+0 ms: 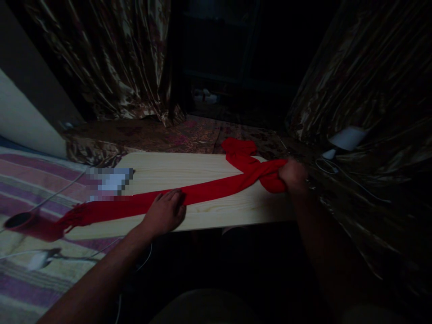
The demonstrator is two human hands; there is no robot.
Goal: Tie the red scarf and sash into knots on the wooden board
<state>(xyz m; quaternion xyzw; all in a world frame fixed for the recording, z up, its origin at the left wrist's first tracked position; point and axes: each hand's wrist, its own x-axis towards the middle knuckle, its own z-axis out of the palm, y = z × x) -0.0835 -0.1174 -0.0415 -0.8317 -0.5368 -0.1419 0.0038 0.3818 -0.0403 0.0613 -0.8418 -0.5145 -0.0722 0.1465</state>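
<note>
Dimly lit, the scene showed a person working a long red scarf (216, 189) stretched across a pale wooden board (175, 168). The left hand (166, 212) lay palm down on the scarf near the board's front edge, its fingers extended and held close together, pressing the cloth flat against the wood. The right hand (293, 176) sat at the board's right end, its fingers curled tight around a bunched part of the scarf, clamped on the fabric. Beyond that grip, the rest of the scarf lay in a loose heap toward the board's far right corner. To the left of the flat hand, the scarf ran on as a narrow band and ended in a fringe that hung over the board's left edge.

Just beside that fringed end stood a red cup (25, 223) on a striped cloth (30, 175) that covered the surface to the left. A white cable (57, 192) trailed across the stripes near the cup. A blurred, pixelated patch lay on the board's left part, above the scarf; what it was could not be told. Shiny patterned curtains (111, 58) hung behind the board and along the right side, where a small white object (347, 137) rested among the folds. The space under the board was too dark to make out.
</note>
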